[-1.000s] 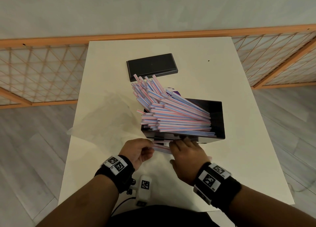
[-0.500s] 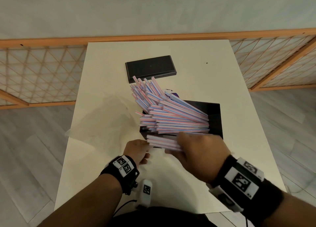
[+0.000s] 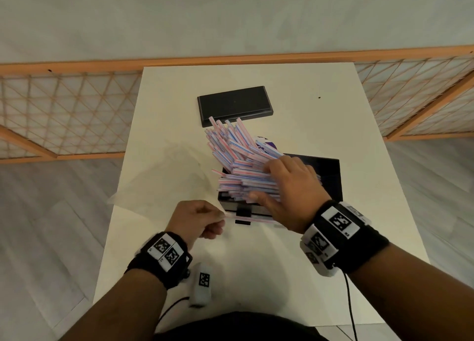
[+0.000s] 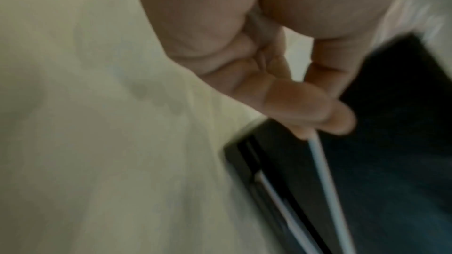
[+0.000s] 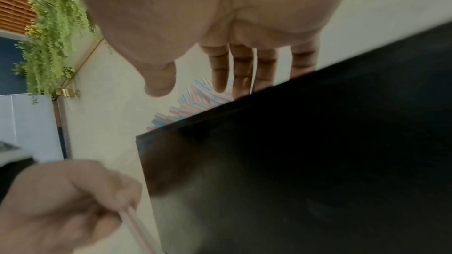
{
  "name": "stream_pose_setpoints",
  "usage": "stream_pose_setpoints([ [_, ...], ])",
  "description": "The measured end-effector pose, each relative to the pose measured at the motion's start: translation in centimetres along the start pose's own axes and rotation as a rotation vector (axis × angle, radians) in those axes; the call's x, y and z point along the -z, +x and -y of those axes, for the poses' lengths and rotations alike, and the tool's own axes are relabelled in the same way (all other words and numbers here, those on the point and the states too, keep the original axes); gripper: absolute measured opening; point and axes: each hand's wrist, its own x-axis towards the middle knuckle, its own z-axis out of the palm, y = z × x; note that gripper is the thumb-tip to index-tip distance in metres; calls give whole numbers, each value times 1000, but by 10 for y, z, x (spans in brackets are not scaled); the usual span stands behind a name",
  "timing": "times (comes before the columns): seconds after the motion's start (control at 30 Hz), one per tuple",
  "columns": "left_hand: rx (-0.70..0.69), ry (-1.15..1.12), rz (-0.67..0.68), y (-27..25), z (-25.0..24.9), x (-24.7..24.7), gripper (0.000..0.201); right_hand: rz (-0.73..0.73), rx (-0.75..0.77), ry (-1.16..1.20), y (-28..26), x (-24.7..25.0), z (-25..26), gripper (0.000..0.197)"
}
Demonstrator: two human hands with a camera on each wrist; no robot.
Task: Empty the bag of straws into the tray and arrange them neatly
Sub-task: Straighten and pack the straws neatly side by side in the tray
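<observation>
A heap of pink, blue and white striped straws (image 3: 238, 161) lies in and over the left end of a black tray (image 3: 331, 176), some fanning out toward the back. My right hand (image 3: 287, 184) rests flat on top of the heap, fingers (image 5: 240, 72) straight. My left hand (image 3: 205, 220) pinches the end of a single straw (image 3: 248, 219) just in front of the tray's near wall; the same straw (image 4: 325, 177) shows in the left wrist view. The clear empty bag (image 3: 164, 176) lies flat to the left of the tray.
A black lid or second tray (image 3: 234, 104) lies at the back of the white table (image 3: 282, 263). A white tagged device (image 3: 202, 284) hangs near my left wrist. An orange lattice fence (image 3: 64, 109) stands behind the table.
My right hand carried a small bunch of straws up from the table and laid it on the heap, where it now rests flat. My left hand has picked up a single straw.
</observation>
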Motion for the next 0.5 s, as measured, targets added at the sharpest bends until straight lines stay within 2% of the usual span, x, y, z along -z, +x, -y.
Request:
stream_pose_setpoints([
  [0.13,-273,136,131,-29,-51,23,31,-99,124,69,-1,5,13,52],
  [0.27,-621,138,192,-56,-106,13,15,-53,279,156,-3,9,27,54],
  [0.37,-796,86,201,-63,-133,3,11,10,233,264,0,13,28,45],
  [0.43,-796,-29,105,-52,-137,1,8,-47,174,276,3,21,23,39],
  [0.5,-656,-85,-171,-30,-129,0,14,-173,158,284,4,33,17,34],
])
